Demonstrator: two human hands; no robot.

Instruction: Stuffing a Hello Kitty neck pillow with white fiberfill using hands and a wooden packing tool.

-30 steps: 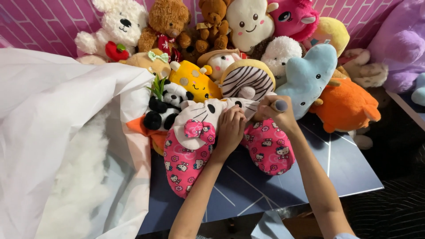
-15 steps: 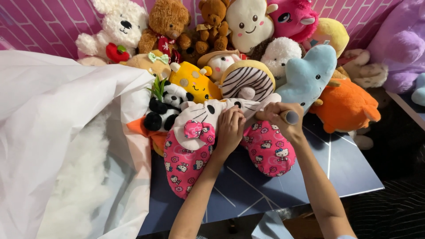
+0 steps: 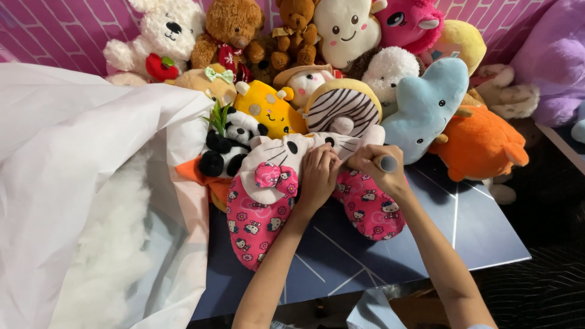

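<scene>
A flat white cat plush (image 3: 286, 159) with a pink bow and pink patterned legs (image 3: 256, 222) lies on a dark blue board (image 3: 390, 256). My left hand (image 3: 318, 178) presses into the plush's middle, fingers curled in its fabric. My right hand (image 3: 376, 168) is closed around a grey rod (image 3: 388, 163), whose round end shows above my fist, right by the plush's head. The rod's other end is hidden.
A big white bag (image 3: 67, 183) with white fluffy stuffing (image 3: 109, 256) fills the left. Behind stand several plush toys: a white bear (image 3: 161, 36), a brown bear (image 3: 231, 30), a blue heart (image 3: 426, 106), an orange toy (image 3: 481, 146), a panda (image 3: 228, 143).
My right hand has shifted slightly down and left, bringing the grey rod closer to the plush's head. My left hand stays in the plush.
</scene>
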